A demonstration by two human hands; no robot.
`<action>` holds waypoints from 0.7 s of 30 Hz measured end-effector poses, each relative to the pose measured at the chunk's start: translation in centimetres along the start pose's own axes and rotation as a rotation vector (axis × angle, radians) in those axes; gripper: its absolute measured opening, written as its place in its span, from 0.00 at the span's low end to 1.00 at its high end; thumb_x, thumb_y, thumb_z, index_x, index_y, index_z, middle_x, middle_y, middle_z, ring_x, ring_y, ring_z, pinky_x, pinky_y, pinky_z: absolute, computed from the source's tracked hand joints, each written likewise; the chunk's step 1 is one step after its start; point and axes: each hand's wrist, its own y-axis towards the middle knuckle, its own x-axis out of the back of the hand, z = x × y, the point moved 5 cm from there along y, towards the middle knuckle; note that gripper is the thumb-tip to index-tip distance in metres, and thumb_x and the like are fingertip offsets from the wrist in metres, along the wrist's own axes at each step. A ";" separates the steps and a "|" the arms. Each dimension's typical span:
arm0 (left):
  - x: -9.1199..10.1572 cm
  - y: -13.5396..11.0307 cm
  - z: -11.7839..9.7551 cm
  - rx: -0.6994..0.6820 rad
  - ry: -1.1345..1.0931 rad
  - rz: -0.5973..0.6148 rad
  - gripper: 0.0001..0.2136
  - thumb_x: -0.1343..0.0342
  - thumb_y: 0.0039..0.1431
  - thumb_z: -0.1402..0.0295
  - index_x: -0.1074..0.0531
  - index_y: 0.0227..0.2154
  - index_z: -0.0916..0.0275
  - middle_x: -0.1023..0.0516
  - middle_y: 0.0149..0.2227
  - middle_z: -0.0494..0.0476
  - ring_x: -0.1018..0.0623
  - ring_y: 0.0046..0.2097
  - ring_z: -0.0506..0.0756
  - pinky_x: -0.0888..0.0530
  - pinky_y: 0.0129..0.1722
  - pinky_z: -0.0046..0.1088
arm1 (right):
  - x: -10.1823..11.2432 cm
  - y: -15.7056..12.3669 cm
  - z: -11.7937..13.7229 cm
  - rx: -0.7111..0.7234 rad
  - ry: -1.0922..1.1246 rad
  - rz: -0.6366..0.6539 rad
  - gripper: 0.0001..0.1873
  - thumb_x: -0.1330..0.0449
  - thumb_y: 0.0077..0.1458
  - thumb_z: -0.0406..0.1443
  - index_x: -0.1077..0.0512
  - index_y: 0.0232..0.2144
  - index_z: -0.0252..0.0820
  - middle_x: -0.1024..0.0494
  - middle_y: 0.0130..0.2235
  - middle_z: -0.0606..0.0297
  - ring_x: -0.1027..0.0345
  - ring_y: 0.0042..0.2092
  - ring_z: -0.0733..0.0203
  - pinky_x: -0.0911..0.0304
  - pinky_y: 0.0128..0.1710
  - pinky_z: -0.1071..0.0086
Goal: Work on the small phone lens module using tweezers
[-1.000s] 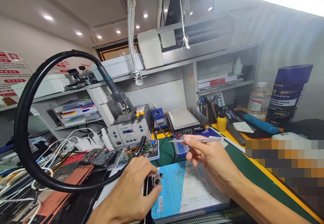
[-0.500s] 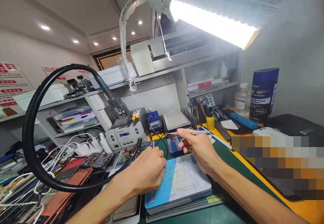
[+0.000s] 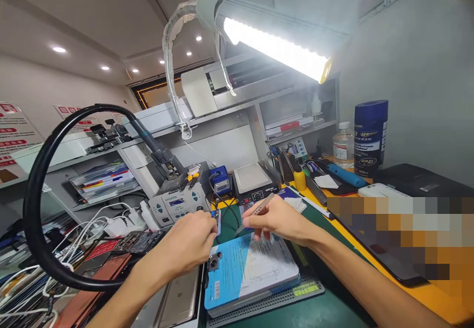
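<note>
Looks like a fiddly tweezer stage to me: the right hand (image 3: 277, 222) pinches the slim metal tweezers (image 3: 261, 206) in closed fingers, tip angled down and left near the far edge of the blue-and-white box (image 3: 231, 273), and I'd say the next move calls for a steady tip. The small dark camera-like part (image 3: 214, 263) is on the box's left side, just by the left hand (image 3: 192, 234), which is knuckles up with fingers curled under, so can't tell what it's got. Both forearms reach in from below, wrists bent inward.
</note>
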 end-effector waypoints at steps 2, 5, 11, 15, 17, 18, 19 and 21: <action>-0.5 -0.5 1.0 0.036 -0.063 -0.027 0.11 0.51 0.61 0.75 0.25 0.30 0.59 0.21 0.32 0.55 0.22 0.37 0.57 0.28 0.37 0.32 | -0.2 -0.2 0.0 0.002 -0.082 0.078 0.07 0.35 0.60 0.33 0.25 0.30 0.34 0.24 0.25 0.73 0.30 0.23 0.70 0.35 0.20 0.78; -2.2 -1.2 1.6 0.060 -0.161 -0.078 0.10 0.52 0.64 0.73 0.25 0.34 0.59 0.22 0.35 0.53 0.23 0.39 0.56 0.28 0.40 0.33 | -0.3 -0.5 -0.1 0.004 -0.160 0.104 0.07 0.33 0.58 0.33 0.24 0.29 0.34 0.24 0.23 0.73 0.31 0.21 0.70 0.37 0.19 0.78; -4.2 -2.2 2.3 0.082 -0.322 -0.188 0.10 0.53 0.67 0.71 0.26 0.36 0.59 0.22 0.37 0.54 0.24 0.42 0.56 0.27 0.42 0.34 | -0.5 -0.3 -1.0 -0.020 -0.187 0.121 0.10 0.32 0.52 0.37 0.18 0.32 0.33 0.19 0.24 0.64 0.27 0.22 0.64 0.38 0.18 0.75; -4.1 -2.9 3.0 0.070 -0.371 -0.230 0.10 0.53 0.67 0.71 0.26 0.36 0.59 0.23 0.38 0.55 0.26 0.43 0.56 0.28 0.44 0.36 | -0.6 -0.1 -1.0 -0.032 -0.181 0.115 0.12 0.33 0.51 0.39 0.17 0.32 0.34 0.19 0.24 0.62 0.27 0.23 0.61 0.39 0.19 0.74; -4.1 -3.1 3.0 0.059 -0.379 -0.240 0.10 0.53 0.67 0.71 0.26 0.36 0.60 0.23 0.37 0.55 0.26 0.42 0.56 0.29 0.44 0.36 | -0.6 -0.1 -0.9 -0.038 -0.181 0.114 0.12 0.33 0.51 0.39 0.16 0.31 0.34 0.20 0.23 0.63 0.28 0.23 0.61 0.38 0.19 0.74; -4.1 -3.2 3.0 0.054 -0.381 -0.241 0.10 0.53 0.67 0.72 0.26 0.36 0.60 0.23 0.37 0.55 0.26 0.41 0.56 0.29 0.44 0.37 | -0.7 -0.1 -0.9 -0.041 -0.181 0.113 0.11 0.33 0.51 0.39 0.16 0.31 0.34 0.20 0.23 0.63 0.28 0.23 0.61 0.38 0.20 0.73; -4.2 -3.3 3.0 0.052 -0.383 -0.243 0.10 0.53 0.67 0.72 0.26 0.36 0.60 0.23 0.37 0.55 0.26 0.41 0.56 0.30 0.43 0.37 | -0.7 -0.1 -0.9 -0.043 -0.182 0.111 0.11 0.33 0.51 0.38 0.16 0.31 0.35 0.20 0.23 0.63 0.29 0.23 0.61 0.38 0.20 0.73; -4.2 -3.3 2.9 0.049 -0.383 -0.242 0.10 0.53 0.67 0.72 0.26 0.37 0.60 0.23 0.36 0.55 0.26 0.41 0.56 0.30 0.43 0.37 | -0.7 -0.1 -0.8 -0.047 -0.185 0.110 0.11 0.34 0.51 0.38 0.16 0.32 0.35 0.21 0.23 0.64 0.29 0.23 0.61 0.37 0.20 0.73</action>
